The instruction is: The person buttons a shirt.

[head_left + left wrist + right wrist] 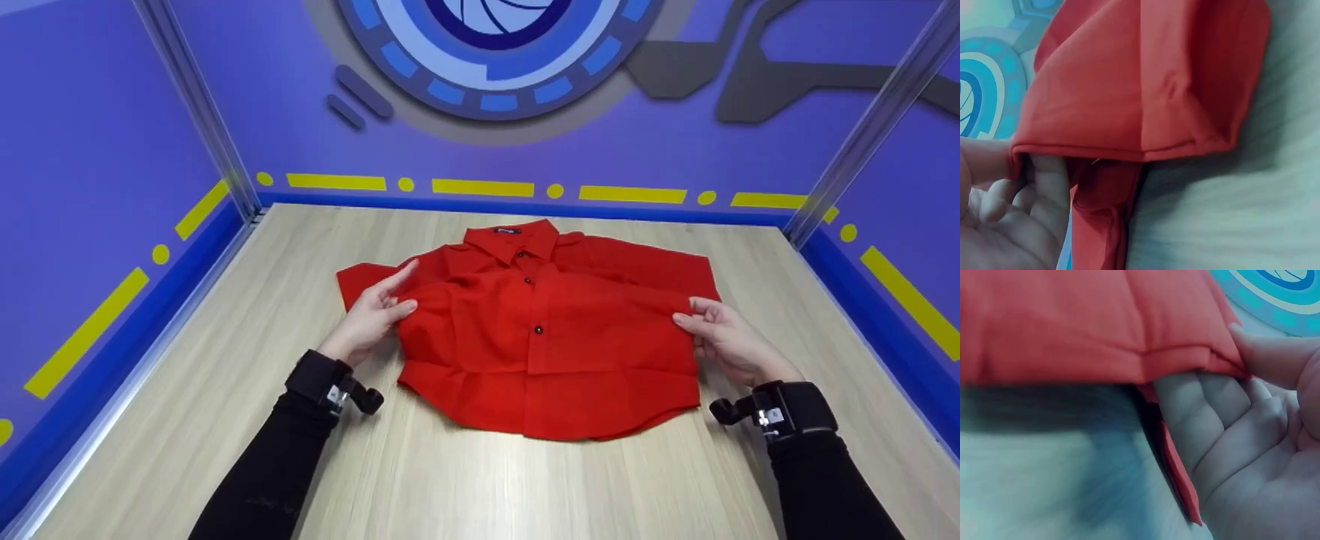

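A red button-up shirt (592, 337) lies front side up on the table, its collar (544, 241) at the far side and its curved hem towards me. My left hand (366, 321) pinches the shirt's left side edge between thumb and fingers, the index finger stretched out. At the right side edge, my right hand (733, 343) pinches the cloth, thumb on top and fingers beneath. Between the hands the cloth is raised in a fold across the body. Both wrist views show the red side edge (1100, 152) lifted off the table, with fingers partly hidden under it.
The pale wood-grain table (480, 487) carries the shirt. Blue-purple panels (285, 135) with yellow marks stand at the back and both sides, joined by metal corner posts (202, 112). A black wrist strap with a small camera (366, 399) sits on each arm.
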A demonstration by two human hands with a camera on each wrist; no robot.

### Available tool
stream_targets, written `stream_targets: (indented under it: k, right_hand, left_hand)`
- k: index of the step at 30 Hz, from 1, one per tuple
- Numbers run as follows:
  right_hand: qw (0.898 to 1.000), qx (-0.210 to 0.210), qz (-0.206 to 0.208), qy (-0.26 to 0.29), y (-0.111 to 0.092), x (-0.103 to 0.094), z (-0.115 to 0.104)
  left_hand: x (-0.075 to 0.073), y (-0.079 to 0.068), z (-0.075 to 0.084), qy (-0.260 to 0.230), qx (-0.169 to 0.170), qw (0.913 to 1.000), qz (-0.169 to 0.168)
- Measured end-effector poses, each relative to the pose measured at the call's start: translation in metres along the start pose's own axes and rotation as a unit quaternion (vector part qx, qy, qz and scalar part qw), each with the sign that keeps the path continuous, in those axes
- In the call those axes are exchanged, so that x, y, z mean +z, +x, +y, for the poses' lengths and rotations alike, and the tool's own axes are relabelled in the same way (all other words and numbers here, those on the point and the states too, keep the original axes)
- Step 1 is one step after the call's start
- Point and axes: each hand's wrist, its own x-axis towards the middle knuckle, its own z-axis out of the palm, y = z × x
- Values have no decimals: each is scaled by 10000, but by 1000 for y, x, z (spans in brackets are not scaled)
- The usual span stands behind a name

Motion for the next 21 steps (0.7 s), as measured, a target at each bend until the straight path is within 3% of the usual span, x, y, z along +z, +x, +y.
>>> stream_targets:
  k: [4,7,10,13,17,21]
  right_hand:
    - [9996,228,-69,-130,-2,-1,3]
    - [9981,497,-97,-358,-2,-1,7]
    - [9929,705,22,-956,-1,0,9]
    - [9885,641,18,-1367,-1,-3,10]
    - [9907,298,444,-1254,1,-2,6]
    - [9903,-545,1065,-701,4,5,-3]
  left_hand:
    - [3,0,-2,-26,-383,9987,-331]
    - [6,-2,-6,575,-650,9942,-630]
    - [9,-2,-10,1525,-490,9833,-867]
    - [9,-1,-12,1971,-343,9752,-948]
    - [5,0,-12,1703,-214,9818,-813]
    - [5,0,-6,964,142,9934,-603]
